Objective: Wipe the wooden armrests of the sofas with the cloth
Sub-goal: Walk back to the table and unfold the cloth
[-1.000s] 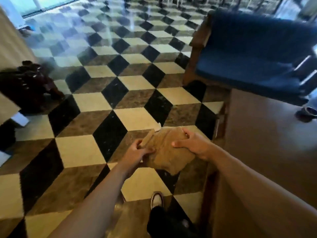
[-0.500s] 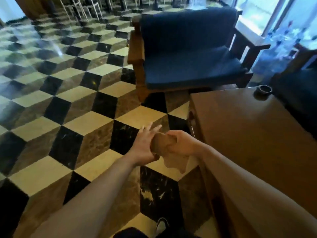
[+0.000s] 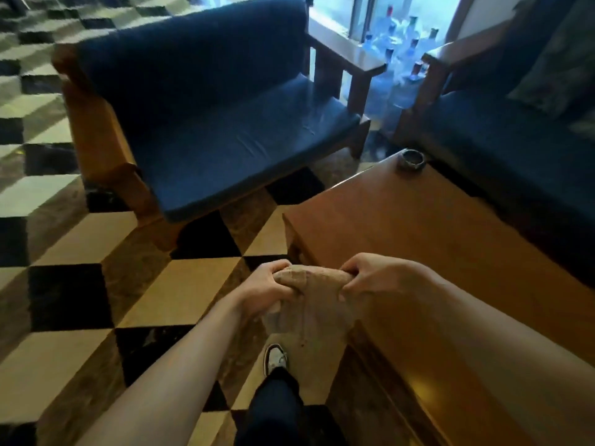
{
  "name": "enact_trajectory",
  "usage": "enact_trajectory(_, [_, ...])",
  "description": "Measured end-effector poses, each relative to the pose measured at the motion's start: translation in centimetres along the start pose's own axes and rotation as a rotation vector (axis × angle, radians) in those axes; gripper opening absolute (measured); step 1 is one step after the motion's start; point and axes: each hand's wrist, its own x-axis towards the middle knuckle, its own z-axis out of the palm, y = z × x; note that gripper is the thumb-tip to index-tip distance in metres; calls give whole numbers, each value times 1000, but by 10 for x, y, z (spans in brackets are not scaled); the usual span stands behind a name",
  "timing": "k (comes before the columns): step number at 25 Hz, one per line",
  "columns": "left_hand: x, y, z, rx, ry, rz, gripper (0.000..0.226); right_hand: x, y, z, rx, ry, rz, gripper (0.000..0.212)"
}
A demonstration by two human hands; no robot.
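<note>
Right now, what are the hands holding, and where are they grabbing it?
Both hands hold the tan cloth. The left hand and the right hand each bunch one end of its top edge, and the rest hangs down between them.

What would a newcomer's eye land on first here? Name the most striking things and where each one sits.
First, the two hands, left hand and right hand, low in the middle, both closed on a tan cloth stretched between them. Behind them stands a blue-cushioned sofa with wooden armrests on the bold checkered floor. To the right lies a wooden table with a small round dish at its far corner.
</note>
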Motion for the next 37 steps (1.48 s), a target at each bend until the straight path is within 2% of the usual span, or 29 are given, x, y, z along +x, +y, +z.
enact_trajectory(3, [79,21,-45,-105,-77,-23,45,42,7,-48,333,71,-9,33])
enact_trajectory(6, [136,53,-74,-218,-157,-121,42,64,25,-71,852,178,-62,57])
enact_trajectory(8, [178,65,-86,-288,-231,-216,37,85,37,-84,1110,232,-137,70])
enact_trajectory(11, [239,78,-92,-272,-294,-363,35,125,56,-95,1327,220,-211,83])
enact_trajectory(13, [270,84,-95,-227,-289,-415,36,148,64,-103,1430,253,-172,96])
enact_trajectory(16, [319,89,-103,-121,-320,-480,45,180,78,-115,1392,369,-38,90])
enact_trajectory(18, [349,87,-109,-39,-361,-518,50,197,86,-113,1408,373,55,87])
enact_trajectory(21, [394,76,-109,75,-408,-524,45,227,99,-107,1424,382,167,83])
enact_trajectory(25, [464,31,-100,414,-412,-327,37,289,123,-90,1370,565,357,64])
enact_trajectory(27, [492,7,-98,563,-425,-227,36,323,130,-80,1253,671,474,59])
enact_trajectory(29, [518,-17,-99,697,-424,-109,37,357,138,-65,1193,715,575,68])
enact_trajectory(32, [543,-51,-103,692,-423,-22,38,400,143,-48,1185,839,629,90])
enact_trajectory(35, [559,-75,-108,680,-344,77,39,427,137,-39,1216,927,655,94])
enact_trajectory(37, [553,-85,-110,864,-281,142,53,433,126,-33,1108,1029,783,93])
